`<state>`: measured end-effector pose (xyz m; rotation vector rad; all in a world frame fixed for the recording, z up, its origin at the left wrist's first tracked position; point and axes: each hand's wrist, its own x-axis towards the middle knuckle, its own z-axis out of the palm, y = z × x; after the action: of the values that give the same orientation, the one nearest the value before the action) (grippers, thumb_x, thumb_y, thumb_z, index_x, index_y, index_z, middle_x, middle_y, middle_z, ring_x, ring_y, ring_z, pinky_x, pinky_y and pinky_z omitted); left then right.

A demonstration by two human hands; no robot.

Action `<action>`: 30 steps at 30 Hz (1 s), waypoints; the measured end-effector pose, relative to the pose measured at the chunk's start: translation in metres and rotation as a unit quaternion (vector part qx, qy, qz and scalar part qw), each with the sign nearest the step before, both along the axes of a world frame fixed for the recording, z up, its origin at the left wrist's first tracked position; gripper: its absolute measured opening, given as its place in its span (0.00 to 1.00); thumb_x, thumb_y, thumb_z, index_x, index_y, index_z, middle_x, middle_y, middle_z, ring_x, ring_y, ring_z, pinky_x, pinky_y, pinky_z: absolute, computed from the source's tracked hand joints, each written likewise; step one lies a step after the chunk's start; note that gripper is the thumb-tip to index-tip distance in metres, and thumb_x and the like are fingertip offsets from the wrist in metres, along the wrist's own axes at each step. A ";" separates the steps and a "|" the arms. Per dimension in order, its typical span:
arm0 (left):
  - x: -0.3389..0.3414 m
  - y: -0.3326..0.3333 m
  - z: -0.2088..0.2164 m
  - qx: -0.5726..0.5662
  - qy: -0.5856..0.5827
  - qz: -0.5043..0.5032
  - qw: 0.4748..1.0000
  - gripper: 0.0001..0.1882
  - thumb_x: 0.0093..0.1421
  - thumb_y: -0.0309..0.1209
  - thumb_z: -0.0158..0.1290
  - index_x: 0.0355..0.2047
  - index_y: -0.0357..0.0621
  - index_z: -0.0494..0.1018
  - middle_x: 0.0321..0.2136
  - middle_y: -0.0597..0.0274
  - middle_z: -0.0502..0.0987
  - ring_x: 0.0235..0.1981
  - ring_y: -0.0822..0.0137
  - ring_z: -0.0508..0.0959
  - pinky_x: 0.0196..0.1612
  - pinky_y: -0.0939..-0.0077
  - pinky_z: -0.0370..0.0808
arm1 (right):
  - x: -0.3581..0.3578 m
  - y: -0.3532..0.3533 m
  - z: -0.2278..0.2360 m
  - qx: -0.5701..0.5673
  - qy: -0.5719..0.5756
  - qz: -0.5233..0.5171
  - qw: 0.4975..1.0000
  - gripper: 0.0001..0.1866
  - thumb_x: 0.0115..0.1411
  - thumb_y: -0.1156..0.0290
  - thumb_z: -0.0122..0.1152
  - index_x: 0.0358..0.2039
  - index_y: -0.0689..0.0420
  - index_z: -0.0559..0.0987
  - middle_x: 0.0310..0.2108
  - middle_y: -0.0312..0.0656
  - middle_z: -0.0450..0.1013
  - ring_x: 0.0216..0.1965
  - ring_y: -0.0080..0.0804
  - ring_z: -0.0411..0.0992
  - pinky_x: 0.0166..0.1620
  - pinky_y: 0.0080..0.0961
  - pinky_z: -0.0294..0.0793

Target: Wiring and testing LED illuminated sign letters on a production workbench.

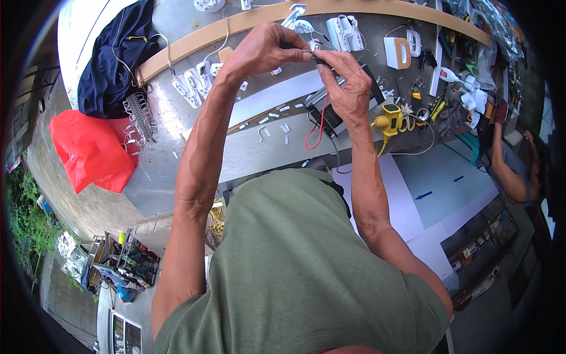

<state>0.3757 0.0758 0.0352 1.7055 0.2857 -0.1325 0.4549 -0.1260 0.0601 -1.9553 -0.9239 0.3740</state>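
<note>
Above the metal workbench (247, 162), my left hand (266, 50) and my right hand (349, 85) meet fingertip to fingertip. Thumb and forefinger of the left are pinched on what looks like a thin wire, mostly hidden by the fingers. My right hand is closed too, around the dark end of a red wire (314, 137) that loops down below it. Under the right hand lies a black and silver box (330, 123) with a cable. Just beyond the fingertips are white lamp parts (303, 26), one of them lit.
A long tan strip (177, 60) curves across the bench. White lamp housings (345, 32), small white pieces (264, 120) and a yellow tool (387, 121) lie around. At left are a red bag (91, 150) and dark cloth (112, 65). Another person (513, 159) is at right.
</note>
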 end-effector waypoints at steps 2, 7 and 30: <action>0.001 0.000 0.000 -0.013 0.041 -0.015 0.999 0.18 0.56 0.40 0.67 0.39 0.38 0.84 0.30 0.61 0.84 0.32 0.72 0.80 0.38 0.75 0.76 | 0.001 -0.001 -0.001 0.001 -0.005 0.000 1.000 0.18 0.57 0.82 0.64 0.47 0.51 0.84 0.40 0.39 0.79 0.35 0.29 0.79 0.36 0.24 0.79; 0.000 0.000 0.004 -0.010 0.050 -0.016 0.999 0.17 0.56 0.39 0.67 0.39 0.38 0.84 0.29 0.61 0.84 0.30 0.74 0.79 0.35 0.77 0.75 | 0.001 -0.001 -0.002 0.010 -0.024 0.007 1.000 0.18 0.56 0.82 0.64 0.47 0.51 0.84 0.39 0.39 0.78 0.36 0.30 0.79 0.37 0.26 0.79; -0.011 0.018 0.019 -0.054 0.028 0.061 0.996 0.15 0.56 0.38 0.67 0.38 0.41 0.85 0.26 0.64 0.83 0.26 0.76 0.77 0.30 0.77 0.74 | 0.053 0.013 0.011 -0.105 0.014 -0.037 0.994 0.18 0.61 0.65 0.65 0.50 0.56 0.79 0.45 0.45 0.76 0.45 0.43 0.75 0.47 0.35 0.76</action>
<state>0.3651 0.0942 0.0546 1.5748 0.4159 -0.1047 0.5083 -0.1129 0.0707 -2.1646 -0.8188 0.4702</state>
